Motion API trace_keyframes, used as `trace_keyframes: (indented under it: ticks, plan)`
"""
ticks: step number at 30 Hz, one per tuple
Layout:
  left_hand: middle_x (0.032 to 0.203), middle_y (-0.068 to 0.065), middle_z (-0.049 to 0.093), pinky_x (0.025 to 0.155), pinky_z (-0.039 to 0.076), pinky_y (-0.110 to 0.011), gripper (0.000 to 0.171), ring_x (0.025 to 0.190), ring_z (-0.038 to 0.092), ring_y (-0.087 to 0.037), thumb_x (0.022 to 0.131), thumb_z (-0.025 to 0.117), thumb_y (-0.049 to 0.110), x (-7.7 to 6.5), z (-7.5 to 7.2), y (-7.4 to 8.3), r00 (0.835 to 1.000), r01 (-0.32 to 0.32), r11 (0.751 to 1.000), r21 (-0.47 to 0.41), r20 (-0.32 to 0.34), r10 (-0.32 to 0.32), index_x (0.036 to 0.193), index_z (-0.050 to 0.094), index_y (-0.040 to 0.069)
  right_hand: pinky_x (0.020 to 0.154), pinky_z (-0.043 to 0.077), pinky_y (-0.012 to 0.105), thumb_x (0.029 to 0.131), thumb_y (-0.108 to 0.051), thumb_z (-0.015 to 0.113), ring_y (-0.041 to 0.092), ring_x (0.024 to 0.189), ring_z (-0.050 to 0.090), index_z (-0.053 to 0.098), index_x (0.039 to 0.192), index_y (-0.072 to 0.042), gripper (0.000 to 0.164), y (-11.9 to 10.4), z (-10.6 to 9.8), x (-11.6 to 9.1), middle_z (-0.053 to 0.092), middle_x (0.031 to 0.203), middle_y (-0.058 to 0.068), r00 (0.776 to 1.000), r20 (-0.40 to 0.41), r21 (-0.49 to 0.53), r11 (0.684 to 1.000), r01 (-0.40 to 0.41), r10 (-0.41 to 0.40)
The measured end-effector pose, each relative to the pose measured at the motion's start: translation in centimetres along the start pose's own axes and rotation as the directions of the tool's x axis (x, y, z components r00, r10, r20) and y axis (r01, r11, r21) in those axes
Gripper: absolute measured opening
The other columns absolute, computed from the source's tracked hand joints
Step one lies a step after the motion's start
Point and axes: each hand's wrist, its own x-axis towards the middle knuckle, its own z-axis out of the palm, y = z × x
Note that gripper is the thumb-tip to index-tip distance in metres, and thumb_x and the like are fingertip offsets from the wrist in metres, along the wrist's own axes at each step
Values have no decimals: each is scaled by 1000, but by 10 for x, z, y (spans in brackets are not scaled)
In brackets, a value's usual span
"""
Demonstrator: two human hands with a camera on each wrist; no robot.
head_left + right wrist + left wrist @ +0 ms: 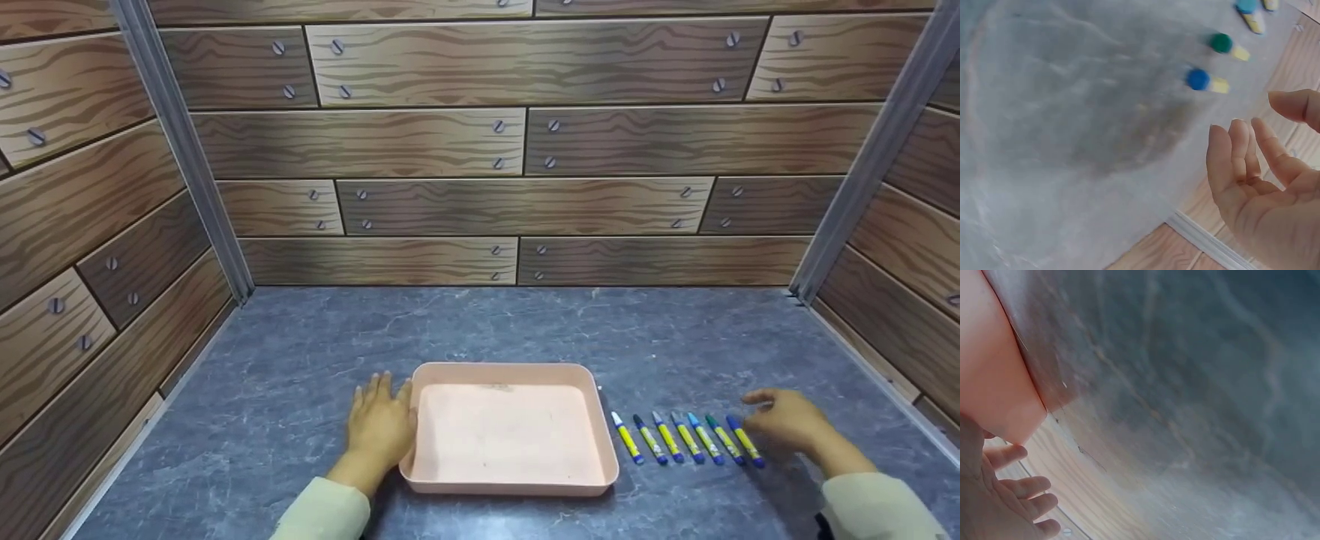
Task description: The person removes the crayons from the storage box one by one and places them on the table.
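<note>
A shallow pink tray lies on the dark marbled tabletop in the head view. My left hand rests against its left side with fingers stretched forward; in the left wrist view the fingers stand loosely spread beside the tray wall. To the right of the tray, several yellow-bodied crayons lie side by side in a slanting row. The rightmost one, with blue ends, is nearest my right hand. That hand hovers just beside it, its fingers loosely bent and holding nothing, as the right wrist view also shows.
Wood-patterned panels form a back wall, with side walls at left and right. Grey metal posts stand in the corners. The marbled tabletop stretches behind the tray to the back wall.
</note>
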Motion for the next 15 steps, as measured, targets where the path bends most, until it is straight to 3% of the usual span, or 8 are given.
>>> trace_keyframes:
  ticks: [5,7,12,15]
  plan:
    - [138,-27,43,109,22,-58,44,132,35,-44,93,57,25,2,1,-2,1000,4,1000,-8,-8,-4,131,56,4,56,53,36,79,-6,61,23,66,58,45,125,18,54,-19,-6,0,54,107,38,999,1,27,999,32,-32]
    - [138,-27,44,109,21,-58,44,131,35,-44,92,57,25,2,1,-3,1000,7,1000,-10,-9,-7,131,57,3,58,52,37,80,-8,60,26,72,58,45,125,17,54,-29,-8,1,55,108,37,999,-3,4,999,51,-51]
    - [138,-28,43,109,20,-58,47,132,34,-44,92,58,28,5,-2,-4,1000,15,1000,-12,9,-15,134,54,4,75,49,56,83,-13,61,50,94,55,47,125,14,52,-62,-13,3,54,114,38,988,-45,-136,981,140,-148]
    - [141,-28,40,110,17,-58,51,133,31,-44,93,58,30,13,-11,-1,1000,17,1000,-3,16,-17,137,51,5,85,42,64,86,-18,63,56,105,49,48,127,12,53,-88,-10,4,53,117,38,971,-85,-211,957,201,-223]
